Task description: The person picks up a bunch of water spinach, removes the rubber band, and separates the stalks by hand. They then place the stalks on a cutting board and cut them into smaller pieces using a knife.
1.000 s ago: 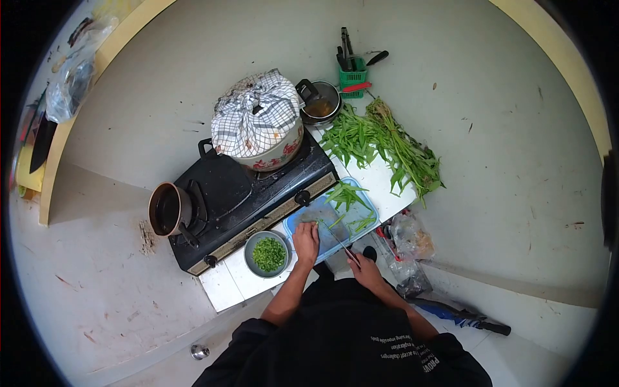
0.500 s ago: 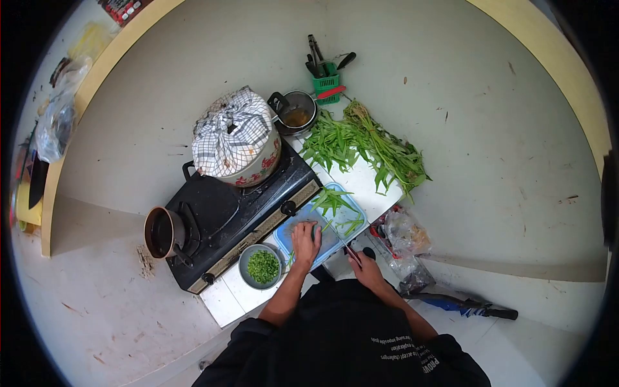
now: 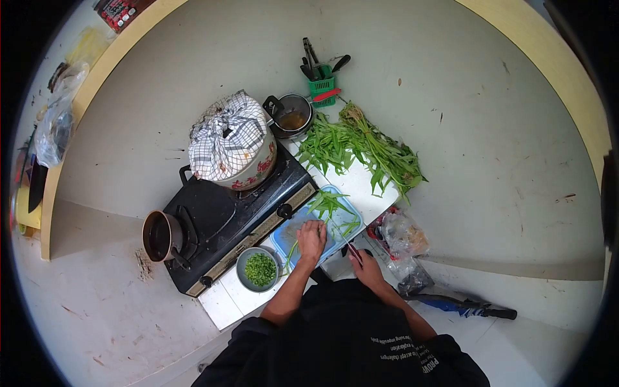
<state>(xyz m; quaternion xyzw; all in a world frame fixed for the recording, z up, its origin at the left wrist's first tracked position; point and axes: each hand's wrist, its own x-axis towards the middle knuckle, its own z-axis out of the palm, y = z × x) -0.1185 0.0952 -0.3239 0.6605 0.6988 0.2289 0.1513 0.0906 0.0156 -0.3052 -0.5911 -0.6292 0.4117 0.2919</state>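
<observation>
My left hand (image 3: 312, 241) rests on a blue-rimmed cutting board (image 3: 282, 244), its fingers curled down over a green vegetable stalk (image 3: 292, 252) whose end sticks out on the left. My right hand (image 3: 367, 269) grips a knife (image 3: 354, 252) by its dark handle at the board's right edge. The thin blade points up and left over the board, close to the left fingertips. Leafy green pieces (image 3: 327, 204) lie on the far part of the board. Left of it, a grey bowl (image 3: 240, 271) holds chopped greens (image 3: 260, 269).
A black gas stove (image 3: 213, 213) bears a cloth-wrapped pot (image 3: 258, 164) and a small brown saucepan (image 3: 161, 236). Behind the board lies a large bunch of leafy greens (image 3: 361, 145). A strainer pan (image 3: 292, 119) and a green utensil basket (image 3: 322, 90) stand farther back. Plastic bags (image 3: 405, 233) lie at right.
My left hand has shifted slightly on the board, and more of the stalk shows beside it. My right hand keeps the knife in nearly the same place. The whole view has moved a little.
</observation>
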